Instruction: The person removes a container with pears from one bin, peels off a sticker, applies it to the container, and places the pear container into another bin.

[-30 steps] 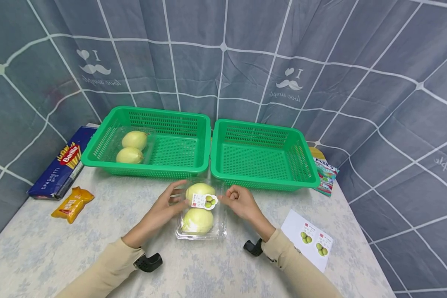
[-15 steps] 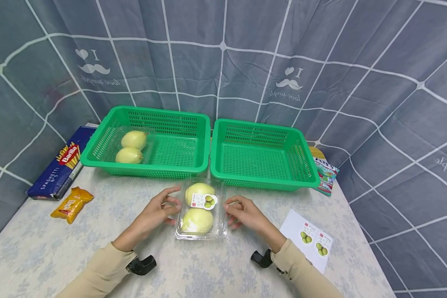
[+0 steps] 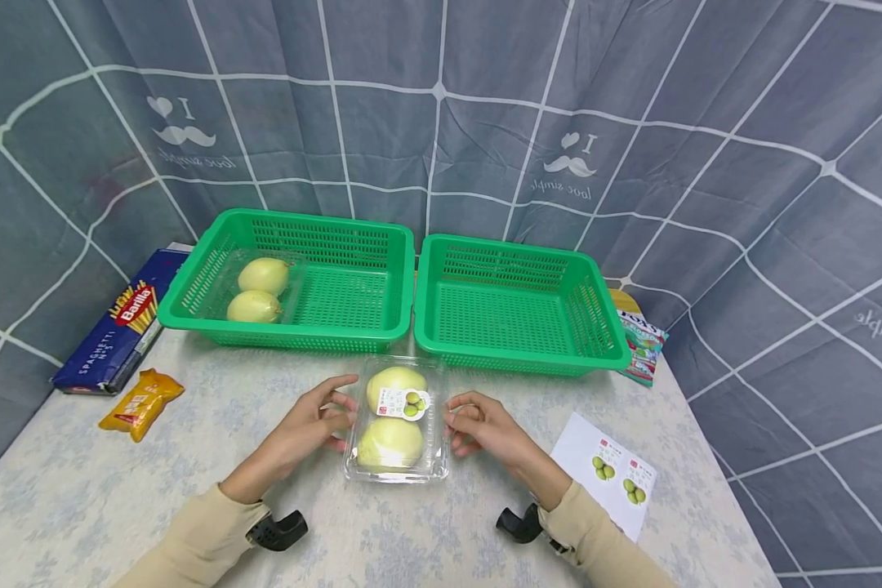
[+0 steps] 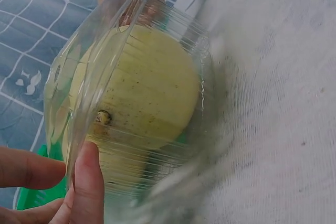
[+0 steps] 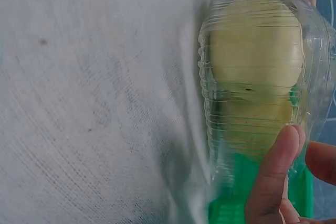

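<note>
A clear plastic clamshell box (image 3: 397,429) sits on the table (image 3: 191,457) between the person's two hands, closed over two pale yellow-green fruits (image 3: 391,441) that lie one behind the other, with a small fruit label (image 3: 403,402) stuck on its lid. The left hand (image 3: 305,425) pinches the box's left rim with thumb and curled fingertips (image 4: 86,182), and the right hand (image 3: 485,425) pinches the right rim the same way, thumb (image 5: 273,177) laid along the ribbed wall. Just right of the right hand lies a white sheet (image 3: 610,478) bearing two more labels. Beyond the fingertips stand two green mesh baskets side by side: the left basket (image 3: 353,335) holds another clear box with two pale fruits (image 3: 259,290), the right basket (image 3: 514,359) shows only its mesh floor. Far left of the left hand lie a yellow packet (image 3: 142,402) and a blue spaghetti box (image 3: 121,327).
</note>
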Available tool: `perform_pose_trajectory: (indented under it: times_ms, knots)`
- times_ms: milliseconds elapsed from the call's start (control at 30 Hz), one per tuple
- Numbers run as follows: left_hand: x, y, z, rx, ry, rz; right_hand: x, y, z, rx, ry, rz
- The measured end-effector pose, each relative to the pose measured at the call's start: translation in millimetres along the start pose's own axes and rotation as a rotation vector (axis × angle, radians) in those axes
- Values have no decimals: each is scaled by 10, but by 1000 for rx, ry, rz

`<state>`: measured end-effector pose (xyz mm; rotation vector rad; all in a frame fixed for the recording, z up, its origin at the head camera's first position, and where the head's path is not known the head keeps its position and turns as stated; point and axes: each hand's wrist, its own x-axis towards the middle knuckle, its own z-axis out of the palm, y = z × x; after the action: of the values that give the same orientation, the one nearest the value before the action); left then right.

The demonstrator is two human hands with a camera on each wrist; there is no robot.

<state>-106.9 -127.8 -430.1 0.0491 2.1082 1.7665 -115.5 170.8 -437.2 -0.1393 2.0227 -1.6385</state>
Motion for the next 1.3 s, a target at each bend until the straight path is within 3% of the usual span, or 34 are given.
perform_pose_trajectory:
  times_ms: [433, 800, 967, 1300]
  knots:
    - [-193, 200, 97, -79, -58, 63, -352, -259, -108, 2, 19, -80]
    - [-276, 570, 95, -98, -84, 172, -456, -585, -226, -22, 64, -139]
    - [-173, 773, 72, -86, -88, 196, -408, -787, -351, -32, 85, -152]
    - [313, 1134, 63, -38, -45, 152, -93, -1073, -670, -17, 143, -104]
